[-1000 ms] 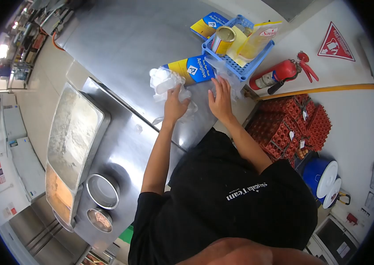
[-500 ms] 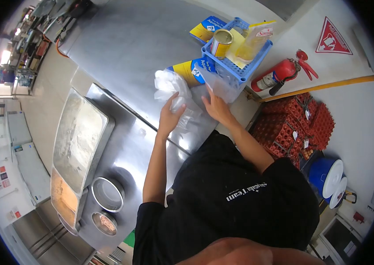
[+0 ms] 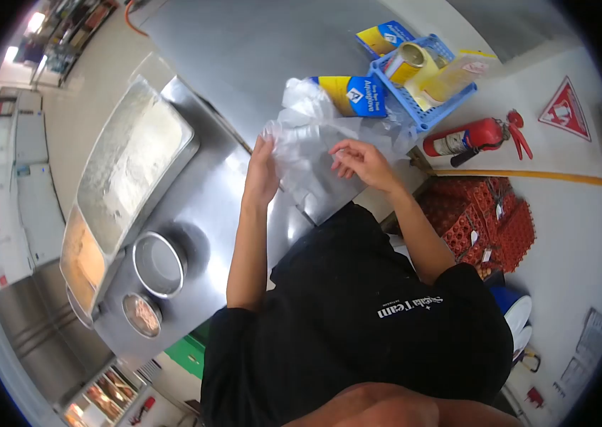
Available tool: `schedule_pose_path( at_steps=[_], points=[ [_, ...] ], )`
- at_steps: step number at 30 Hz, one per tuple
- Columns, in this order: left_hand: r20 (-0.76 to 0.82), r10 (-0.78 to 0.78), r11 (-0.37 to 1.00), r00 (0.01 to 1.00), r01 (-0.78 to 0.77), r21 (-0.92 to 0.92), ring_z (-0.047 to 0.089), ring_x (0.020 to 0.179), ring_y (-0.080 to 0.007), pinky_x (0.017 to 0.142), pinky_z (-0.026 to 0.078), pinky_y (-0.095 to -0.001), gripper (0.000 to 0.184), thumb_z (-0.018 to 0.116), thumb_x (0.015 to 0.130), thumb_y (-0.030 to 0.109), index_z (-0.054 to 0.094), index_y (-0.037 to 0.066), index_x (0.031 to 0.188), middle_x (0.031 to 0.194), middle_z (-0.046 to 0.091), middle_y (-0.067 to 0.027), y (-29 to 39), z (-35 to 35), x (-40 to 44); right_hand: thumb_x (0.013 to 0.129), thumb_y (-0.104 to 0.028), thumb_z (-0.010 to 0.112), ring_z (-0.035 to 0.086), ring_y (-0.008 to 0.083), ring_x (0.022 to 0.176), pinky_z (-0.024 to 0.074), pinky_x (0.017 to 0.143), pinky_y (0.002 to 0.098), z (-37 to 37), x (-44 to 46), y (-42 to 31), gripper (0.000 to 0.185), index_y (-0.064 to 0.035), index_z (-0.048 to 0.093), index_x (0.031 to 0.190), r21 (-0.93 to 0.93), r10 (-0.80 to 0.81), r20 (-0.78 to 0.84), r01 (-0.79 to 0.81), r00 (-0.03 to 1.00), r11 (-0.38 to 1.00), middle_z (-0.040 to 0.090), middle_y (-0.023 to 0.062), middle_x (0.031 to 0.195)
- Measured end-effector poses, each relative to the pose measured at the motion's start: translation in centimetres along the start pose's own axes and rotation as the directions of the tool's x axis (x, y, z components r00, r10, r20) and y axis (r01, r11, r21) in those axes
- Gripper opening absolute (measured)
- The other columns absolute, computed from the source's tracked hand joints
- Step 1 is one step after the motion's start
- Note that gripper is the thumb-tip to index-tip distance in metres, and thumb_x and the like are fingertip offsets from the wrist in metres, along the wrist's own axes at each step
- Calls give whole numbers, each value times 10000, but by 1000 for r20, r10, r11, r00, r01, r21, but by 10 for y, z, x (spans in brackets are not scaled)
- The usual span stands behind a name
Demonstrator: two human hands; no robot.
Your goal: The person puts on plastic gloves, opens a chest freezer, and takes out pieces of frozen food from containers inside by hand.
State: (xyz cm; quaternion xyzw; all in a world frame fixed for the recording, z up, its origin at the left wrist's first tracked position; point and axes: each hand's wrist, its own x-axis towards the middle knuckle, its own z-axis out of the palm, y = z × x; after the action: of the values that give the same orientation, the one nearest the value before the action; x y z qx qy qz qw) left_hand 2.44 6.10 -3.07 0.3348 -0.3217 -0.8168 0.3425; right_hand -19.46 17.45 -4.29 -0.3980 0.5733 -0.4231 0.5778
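Note:
My left hand (image 3: 262, 171) is closed on the edge of a thin, clear plastic bag (image 3: 304, 158) above the steel table. On the bag's right side, my right hand (image 3: 368, 165) has its fingers curled in towards the thumb. Whether thin film is between those fingertips cannot be made out. Beyond the hands lies a bunched whitish plastic bag (image 3: 308, 98), against a blue and yellow Aquaglove box (image 3: 366, 97). More clear plastic (image 3: 397, 132) rests right of that box.
A blue basket (image 3: 435, 119) holds a can (image 3: 404, 64) and a yellow-edged pouch (image 3: 454, 80). Left are a long flour tray (image 3: 188, 146), a round pan (image 3: 160, 263) and a small bowl (image 3: 142, 315). Right stand a fire extinguisher (image 3: 468, 137) and red egg trays (image 3: 489, 220).
My left hand has closed on the clear plastic. My right hand has drawn back from the plastic by the box, its fingers curling. The camera view has shifted.

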Motion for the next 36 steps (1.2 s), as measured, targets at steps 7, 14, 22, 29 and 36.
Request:
schedule_pose_path(
  at_steps=[7, 14, 22, 29, 36],
  points=[
    [1, 57, 992, 998, -56, 113, 606, 1038, -188, 916, 490, -311, 485, 588, 891, -40, 447, 19, 1351, 1165, 608, -92, 2, -13, -24, 879, -245, 708, 595, 155, 970, 481, 825, 301, 42, 20, -12, 471, -57, 545, 1278, -73, -234, -85, 229, 968, 971, 629, 59, 1036],
    [-170, 55, 997, 984, -44, 66, 611, 937, -154, 858, 501, -306, 309, 574, 889, -41, 539, 25, 1188, 1031, 627, -61, -9, -44, -38, 785, -288, 771, 608, 318, 990, 484, 891, 423, -57, 2, 43, 492, -51, 597, 1179, -728, -497, -474, -6, 727, 686, 634, 155, 1091],
    [-232, 152, 835, 961, 1, 551, 555, 873, -114, 793, 437, -256, 238, 520, 846, 15, 622, 48, 1059, 942, 616, -15, 5, -64, -71, 800, -260, 738, 648, 285, 827, 492, 739, 384, -23, -22, 109, 306, -72, 670, 1031, -676, -308, -529, -173, 791, 716, 677, 102, 861],
    [-39, -170, 720, 985, 151, 678, 561, 942, -143, 850, 440, -292, 241, 657, 845, 91, 622, 63, 1082, 988, 612, -33, 1, -71, -127, 855, -60, 661, 594, 91, 778, 465, 667, 250, -19, -106, 52, 146, -7, 639, 989, -147, -144, -658, 61, 739, 987, 652, 2, 880],
    [253, -437, 532, 863, 21, 847, 569, 1062, -257, 918, 443, -347, 266, 737, 815, 171, 620, 99, 1042, 1081, 619, -84, -58, -52, -237, 842, -32, 673, 624, 108, 849, 500, 760, 274, 31, -101, 13, 190, -9, 639, 1027, 159, -108, -86, 120, 991, 980, 668, 46, 947]
  ],
)
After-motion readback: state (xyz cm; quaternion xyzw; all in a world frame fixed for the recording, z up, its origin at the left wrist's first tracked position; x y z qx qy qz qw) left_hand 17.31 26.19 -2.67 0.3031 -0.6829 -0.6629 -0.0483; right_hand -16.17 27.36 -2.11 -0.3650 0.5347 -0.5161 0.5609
